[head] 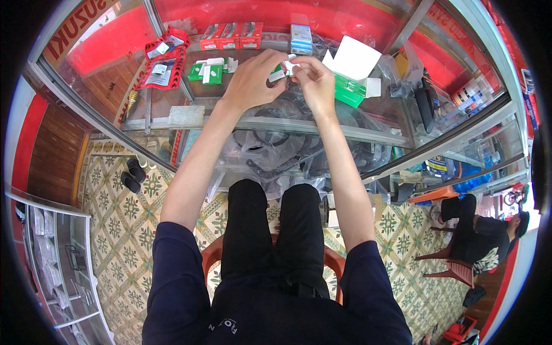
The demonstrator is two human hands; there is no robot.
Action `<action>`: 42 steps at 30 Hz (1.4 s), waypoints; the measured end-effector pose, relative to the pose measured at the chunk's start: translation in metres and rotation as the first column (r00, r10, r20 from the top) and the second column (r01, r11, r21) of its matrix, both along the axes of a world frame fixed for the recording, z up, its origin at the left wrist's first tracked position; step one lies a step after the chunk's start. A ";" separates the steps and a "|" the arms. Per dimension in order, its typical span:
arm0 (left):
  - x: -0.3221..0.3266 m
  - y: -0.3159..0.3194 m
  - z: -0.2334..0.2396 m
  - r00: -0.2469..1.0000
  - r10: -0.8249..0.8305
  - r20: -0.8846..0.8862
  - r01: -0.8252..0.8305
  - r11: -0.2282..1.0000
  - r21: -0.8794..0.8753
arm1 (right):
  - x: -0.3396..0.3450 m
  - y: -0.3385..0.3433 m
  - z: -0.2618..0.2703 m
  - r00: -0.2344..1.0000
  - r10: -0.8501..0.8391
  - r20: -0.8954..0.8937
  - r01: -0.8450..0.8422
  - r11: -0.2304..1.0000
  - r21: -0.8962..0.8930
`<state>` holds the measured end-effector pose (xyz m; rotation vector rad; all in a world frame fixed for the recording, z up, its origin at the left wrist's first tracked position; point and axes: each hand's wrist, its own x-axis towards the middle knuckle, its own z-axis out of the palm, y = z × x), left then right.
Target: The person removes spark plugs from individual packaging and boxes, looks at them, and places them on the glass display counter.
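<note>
Over the glass shelf of a display case, my left hand (pixel 254 79) grips a small green and white carton (pixel 278 73) from the left. My right hand (pixel 314 82) has its fingers pinched at the carton's white end flaps, where they meet the left fingertips. What is inside the carton cannot be made out. Just right of my right hand stands a larger green box (pixel 348 91) with its white lid raised, packed with small green cartons. Several small green and white cartons (pixel 212 73) lie left of my left hand.
Red boxes (pixel 230 36) and a blue and white box (pixel 301 39) stand behind. Red-edged packets (pixel 161 64) lie left. A metal frame rail (pixel 267 124) crosses below my forearms. Plastic-wrapped parts (pixel 276 146) fill the lower shelf. Another person (pixel 483 237) sits at right.
</note>
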<state>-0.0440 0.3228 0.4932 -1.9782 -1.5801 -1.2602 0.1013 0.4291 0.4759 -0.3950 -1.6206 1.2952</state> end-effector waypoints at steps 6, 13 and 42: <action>-0.002 0.003 -0.003 0.998 0.023 0.059 -0.021 0.999 -0.034 | -0.002 0.003 -0.006 0.998 -0.050 0.048 0.044 0.991 0.126; -0.004 0.002 -0.003 0.997 0.049 0.056 -0.047 0.998 -0.039 | 0.006 -0.005 0.006 0.975 -0.073 0.211 0.029 0.978 0.208; -0.006 0.009 -0.002 0.992 0.050 -0.119 -0.047 0.998 0.031 | -0.005 0.011 -0.014 0.985 -0.093 0.144 0.061 0.975 0.212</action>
